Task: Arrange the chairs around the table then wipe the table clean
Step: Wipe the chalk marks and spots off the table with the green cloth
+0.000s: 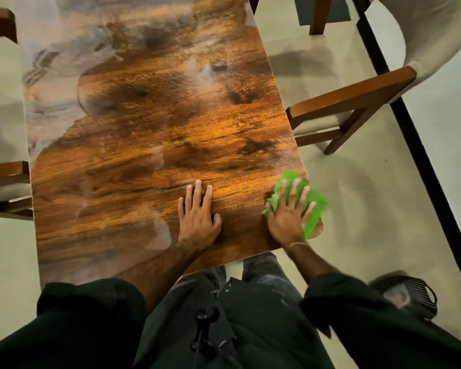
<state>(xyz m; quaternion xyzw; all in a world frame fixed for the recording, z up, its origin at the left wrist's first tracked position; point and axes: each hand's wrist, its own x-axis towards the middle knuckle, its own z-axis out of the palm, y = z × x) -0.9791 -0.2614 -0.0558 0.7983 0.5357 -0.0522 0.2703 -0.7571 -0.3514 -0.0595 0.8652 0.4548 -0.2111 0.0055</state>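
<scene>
The right hand point(289, 209) presses a green cleaning cloth point(313, 209) flat against the near right corner of the wooden dining table point(149, 123) with fingers spread, which puts broad pressure on the cloth, while the left hand point(197, 211) lies open and flat on the bare tabletop just beside it, likely as a brace for the lean forward. The hands rest apart, and the cushioned wooden chair point(357, 99) on the right stands drawn close to the table edge, so the wiping step appears under way.
</scene>
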